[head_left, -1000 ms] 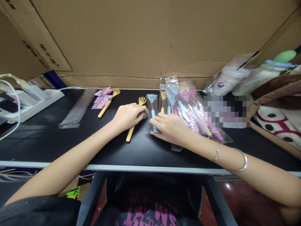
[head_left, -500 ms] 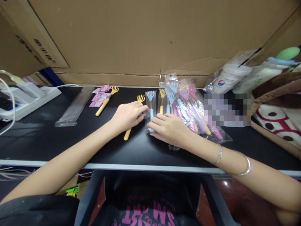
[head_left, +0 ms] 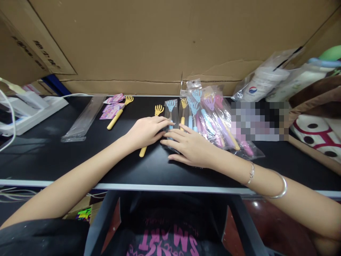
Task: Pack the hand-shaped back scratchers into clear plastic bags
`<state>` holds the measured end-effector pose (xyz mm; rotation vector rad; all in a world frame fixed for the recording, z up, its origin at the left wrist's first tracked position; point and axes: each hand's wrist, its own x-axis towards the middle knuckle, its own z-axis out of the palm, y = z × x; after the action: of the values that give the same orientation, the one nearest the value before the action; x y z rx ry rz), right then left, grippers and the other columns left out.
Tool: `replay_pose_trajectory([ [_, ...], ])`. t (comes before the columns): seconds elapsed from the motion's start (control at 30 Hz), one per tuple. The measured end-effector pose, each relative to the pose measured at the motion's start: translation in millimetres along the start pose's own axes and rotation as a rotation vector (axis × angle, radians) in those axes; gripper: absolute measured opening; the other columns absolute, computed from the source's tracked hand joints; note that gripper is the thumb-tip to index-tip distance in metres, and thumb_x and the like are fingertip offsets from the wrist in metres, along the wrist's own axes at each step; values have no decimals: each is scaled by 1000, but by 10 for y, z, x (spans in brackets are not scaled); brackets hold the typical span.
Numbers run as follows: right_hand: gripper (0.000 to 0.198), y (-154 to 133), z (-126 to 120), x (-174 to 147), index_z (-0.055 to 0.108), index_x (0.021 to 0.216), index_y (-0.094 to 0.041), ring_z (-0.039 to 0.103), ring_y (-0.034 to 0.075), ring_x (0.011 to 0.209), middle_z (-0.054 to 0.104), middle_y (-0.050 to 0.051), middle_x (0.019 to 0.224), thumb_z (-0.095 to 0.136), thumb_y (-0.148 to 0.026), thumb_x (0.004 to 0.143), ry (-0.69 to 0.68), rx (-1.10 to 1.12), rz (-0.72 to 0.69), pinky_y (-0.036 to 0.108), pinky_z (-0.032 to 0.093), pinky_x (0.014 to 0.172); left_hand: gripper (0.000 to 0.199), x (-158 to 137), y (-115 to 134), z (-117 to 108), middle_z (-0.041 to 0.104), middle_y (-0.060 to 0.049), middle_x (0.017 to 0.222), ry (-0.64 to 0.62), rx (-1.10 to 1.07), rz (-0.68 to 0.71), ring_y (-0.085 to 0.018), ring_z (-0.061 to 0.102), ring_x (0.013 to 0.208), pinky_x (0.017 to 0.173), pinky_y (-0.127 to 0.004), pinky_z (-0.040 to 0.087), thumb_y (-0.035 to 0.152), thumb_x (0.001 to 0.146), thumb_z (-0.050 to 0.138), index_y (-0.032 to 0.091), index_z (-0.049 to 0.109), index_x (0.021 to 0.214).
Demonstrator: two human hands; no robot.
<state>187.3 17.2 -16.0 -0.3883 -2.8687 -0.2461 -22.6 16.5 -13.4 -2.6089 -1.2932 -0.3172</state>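
My left hand (head_left: pixel 149 131) lies over a yellow back scratcher (head_left: pixel 159 110), covering its middle, its fingertips on a clear plastic sleeve. In that sleeve is a blue back scratcher (head_left: pixel 171 105) with a hand-shaped head. My right hand (head_left: pixel 190 145) rests palm down on the lower part of the same sleeve, fingers stretched and spread. Both hands hide most of the blue handle. Right of it, partly under my right hand, lie several bagged back scratchers (head_left: pixel 210 105) in yellow, blue, purple and pink.
Another yellow back scratcher (head_left: pixel 115 119) lies left on the black table, beside pink and purple cards (head_left: pixel 110 111) and clear plastic sleeves (head_left: pixel 84 119). A white power strip (head_left: pixel 34 115) is at far left. A bagged cup (head_left: pixel 266 83) and bottle stand at the right. Cardboard (head_left: pixel 149 42) walls the back.
My right hand's fingers have spread and slid slightly left over the blue back scratcher's sleeve. My left fingers have stretched right onto it. The view has shifted a little.
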Motion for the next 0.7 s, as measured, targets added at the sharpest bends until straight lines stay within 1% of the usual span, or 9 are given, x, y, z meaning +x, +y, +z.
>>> replay_pose_trajectory([
  [0.07, 51, 13, 4, -14, 55, 131, -13, 46, 26, 129, 60, 12, 131, 38, -46, 97, -12, 32, -5, 50, 28, 110, 38, 3, -8, -7, 62, -4, 129, -21, -17, -14, -19, 60, 114, 91, -30, 51, 21, 93, 43, 20, 53, 129],
  [0.17, 51, 27, -4, -30, 52, 135, -14, 40, 26, 136, 55, 10, 139, 32, -44, 99, -53, 86, 9, 52, 24, 113, 39, 8, -22, -17, 61, -4, 131, -37, -44, -27, -19, 58, 119, 97, -31, 48, 22, 94, 40, 21, 54, 130],
  [0.3, 49, 31, -9, -31, 50, 138, -15, 37, 26, 139, 52, 8, 142, 33, -40, 99, -97, 120, 28, 52, 24, 114, 40, 8, -39, -16, 60, -4, 132, -49, -69, -32, -19, 58, 120, 98, -32, 48, 24, 95, 40, 22, 53, 132],
  [0.4, 48, 31, 13, -24, 50, 138, -14, 38, 27, 138, 53, 8, 142, 37, -36, 98, -93, 89, 19, 51, 26, 113, 40, 7, -40, -16, 59, -3, 133, -54, -73, -34, -19, 57, 120, 97, -32, 49, 26, 95, 41, 22, 52, 133],
  [0.57, 41, 35, 51, -11, 54, 135, -17, 41, 23, 136, 57, 6, 138, 39, -26, 97, -58, 66, 31, 48, 29, 113, 39, 8, -30, -23, 59, -3, 133, -54, -67, -43, -19, 58, 119, 95, -32, 50, 26, 95, 41, 22, 52, 132],
  [0.7, 40, 37, 55, -3, 57, 131, -16, 44, 21, 134, 60, 6, 133, 39, -16, 96, -32, 37, 24, 48, 30, 113, 40, 12, -25, -25, 59, -4, 133, -53, -54, -34, -19, 58, 119, 94, -31, 50, 23, 93, 41, 22, 52, 132],
])
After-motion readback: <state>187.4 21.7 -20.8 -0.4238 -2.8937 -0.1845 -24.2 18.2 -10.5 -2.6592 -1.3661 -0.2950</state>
